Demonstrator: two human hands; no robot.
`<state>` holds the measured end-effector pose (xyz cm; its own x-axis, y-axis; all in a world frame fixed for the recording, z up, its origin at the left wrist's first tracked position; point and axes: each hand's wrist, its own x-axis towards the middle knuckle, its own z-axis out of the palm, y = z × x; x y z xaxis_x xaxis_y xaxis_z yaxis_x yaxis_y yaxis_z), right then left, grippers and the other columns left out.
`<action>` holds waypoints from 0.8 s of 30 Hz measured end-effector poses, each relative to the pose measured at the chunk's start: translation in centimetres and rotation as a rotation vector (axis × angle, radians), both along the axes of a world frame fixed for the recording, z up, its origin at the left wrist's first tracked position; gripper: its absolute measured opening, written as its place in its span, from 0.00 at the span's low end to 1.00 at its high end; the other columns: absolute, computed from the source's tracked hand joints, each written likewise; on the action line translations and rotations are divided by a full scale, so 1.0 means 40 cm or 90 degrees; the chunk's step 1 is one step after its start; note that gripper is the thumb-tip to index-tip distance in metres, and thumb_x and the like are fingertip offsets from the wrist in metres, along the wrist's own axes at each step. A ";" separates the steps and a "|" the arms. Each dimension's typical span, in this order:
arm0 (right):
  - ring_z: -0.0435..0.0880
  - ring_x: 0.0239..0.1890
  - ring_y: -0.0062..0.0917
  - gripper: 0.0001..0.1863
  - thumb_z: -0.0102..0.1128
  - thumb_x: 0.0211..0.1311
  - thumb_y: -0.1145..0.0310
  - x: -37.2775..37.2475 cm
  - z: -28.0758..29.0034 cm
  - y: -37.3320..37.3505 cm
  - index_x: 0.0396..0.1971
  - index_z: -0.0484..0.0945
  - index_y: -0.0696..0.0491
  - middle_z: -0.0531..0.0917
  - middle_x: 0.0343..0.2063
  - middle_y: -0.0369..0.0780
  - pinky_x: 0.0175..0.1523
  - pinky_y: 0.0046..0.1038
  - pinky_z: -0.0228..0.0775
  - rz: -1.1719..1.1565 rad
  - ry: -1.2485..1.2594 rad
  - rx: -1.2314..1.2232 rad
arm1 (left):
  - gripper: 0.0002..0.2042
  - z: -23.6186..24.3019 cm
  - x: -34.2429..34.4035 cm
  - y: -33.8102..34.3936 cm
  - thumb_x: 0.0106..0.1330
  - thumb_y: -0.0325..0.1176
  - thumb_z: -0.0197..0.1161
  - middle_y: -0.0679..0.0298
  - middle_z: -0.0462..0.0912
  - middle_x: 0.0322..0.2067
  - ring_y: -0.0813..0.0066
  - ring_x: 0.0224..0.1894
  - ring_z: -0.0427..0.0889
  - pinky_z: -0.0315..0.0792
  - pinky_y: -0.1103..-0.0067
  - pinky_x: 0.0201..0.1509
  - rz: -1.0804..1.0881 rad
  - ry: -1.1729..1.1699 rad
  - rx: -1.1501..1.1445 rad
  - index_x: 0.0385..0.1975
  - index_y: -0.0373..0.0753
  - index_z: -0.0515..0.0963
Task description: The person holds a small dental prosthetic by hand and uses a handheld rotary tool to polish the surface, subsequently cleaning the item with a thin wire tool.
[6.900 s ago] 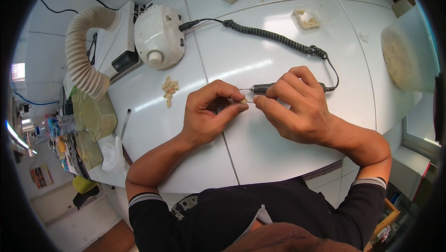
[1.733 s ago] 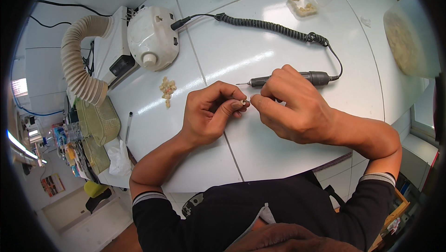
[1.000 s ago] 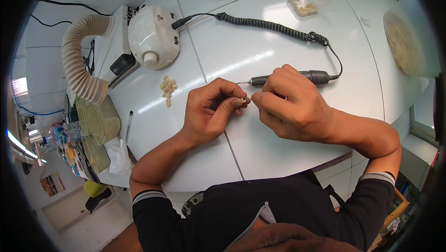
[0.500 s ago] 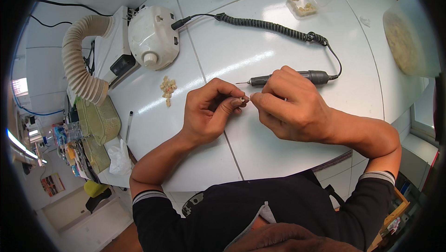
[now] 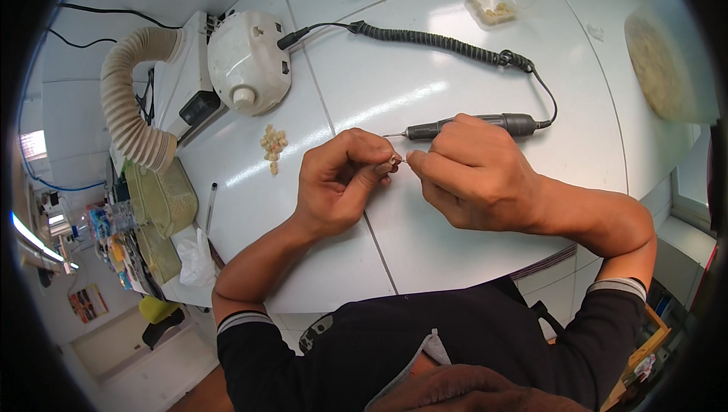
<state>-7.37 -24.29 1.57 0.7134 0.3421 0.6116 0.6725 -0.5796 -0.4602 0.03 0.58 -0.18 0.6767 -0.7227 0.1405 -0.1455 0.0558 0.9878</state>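
Above the white tabletop my left hand [image 5: 334, 184] pinches a small cream, tooth-like piece [image 5: 393, 160] between thumb and forefinger. Facing it, my right hand [image 5: 479, 173] is closed on a thin pointed tool [image 5: 403, 160]. Only the tip of this tool shows, reaching to the piece; whether it touches cannot be made out, and the rest is hidden by my fingers. Just beyond my right hand lies a black rotary handpiece [image 5: 517, 124] with a thin bur pointing left, partly covered by my knuckles. Farther left, several similar cream pieces [image 5: 274, 141] lie in a loose cluster.
A white control unit [image 5: 246, 70] stands at the back left, joined to the handpiece by a coiled black cord [image 5: 432, 42]. Beside it curves a ribbed hose [image 5: 117, 86]. A small clear box [image 5: 491, 20] holds yellowish pieces; a large translucent tub [image 5: 675, 63] stands at right.
My hands have barely moved. The small piece is turned slightly in my left fingers, and more of the thin tool's tip shows between my hands.
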 end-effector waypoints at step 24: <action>0.78 0.29 0.33 0.09 0.73 0.54 0.78 -0.004 -0.004 -0.002 0.29 0.78 0.55 0.75 0.26 0.38 0.38 0.36 0.71 -0.018 0.011 0.033 | 0.04 0.008 -0.005 -0.002 0.80 0.21 0.66 0.54 0.88 0.45 0.72 0.44 0.90 0.86 0.76 0.46 0.031 0.038 0.015 0.48 0.34 0.78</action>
